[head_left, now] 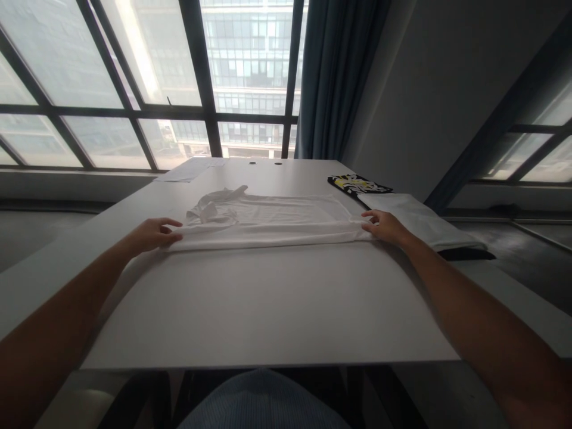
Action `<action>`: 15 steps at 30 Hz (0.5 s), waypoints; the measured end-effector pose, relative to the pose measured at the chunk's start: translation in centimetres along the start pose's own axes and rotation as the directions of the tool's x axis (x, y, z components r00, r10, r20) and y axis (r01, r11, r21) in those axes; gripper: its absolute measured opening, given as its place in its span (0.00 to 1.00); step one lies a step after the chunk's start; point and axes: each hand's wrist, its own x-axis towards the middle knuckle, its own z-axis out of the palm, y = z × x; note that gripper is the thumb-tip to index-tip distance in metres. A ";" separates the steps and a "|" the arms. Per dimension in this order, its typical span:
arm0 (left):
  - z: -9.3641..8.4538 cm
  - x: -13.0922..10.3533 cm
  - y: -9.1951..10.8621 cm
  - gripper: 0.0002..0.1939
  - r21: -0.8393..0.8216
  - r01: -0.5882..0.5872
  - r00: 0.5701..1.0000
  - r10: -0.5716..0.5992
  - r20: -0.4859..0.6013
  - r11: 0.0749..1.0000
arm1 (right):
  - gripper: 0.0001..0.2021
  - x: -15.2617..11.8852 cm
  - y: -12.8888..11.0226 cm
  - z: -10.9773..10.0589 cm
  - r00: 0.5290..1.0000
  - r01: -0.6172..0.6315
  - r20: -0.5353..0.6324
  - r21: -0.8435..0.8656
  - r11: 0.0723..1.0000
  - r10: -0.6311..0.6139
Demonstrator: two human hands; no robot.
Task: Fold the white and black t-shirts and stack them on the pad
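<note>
A thin white garment (277, 212) lies spread across the white table, its near edge folded over into a long straight band. At the left end of that band, my left hand (154, 234) pinches the cloth between thumb and fingers. My right hand (383, 226) grips the right end of the same band in the same way. Crumpled cloth bunches up at the garment's far left part, just beyond my left hand.
The white table (268, 304) reaches toward the window. Behind my right hand lie a black, yellow and white patterned item (360, 183) and a folded white cloth (415, 217) with something black under it. Paper sheets (190, 171) rest at the far left. A blue curtain (337, 77) hangs beyond.
</note>
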 end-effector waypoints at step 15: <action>-2.1 0.0 -1.5 0.41 0.120 -0.026 0.974 -0.002 0.227 0.992 | 0.25 -0.1 0.2 0.2 0.999 -0.022 -0.030 0.060 0.998 0.024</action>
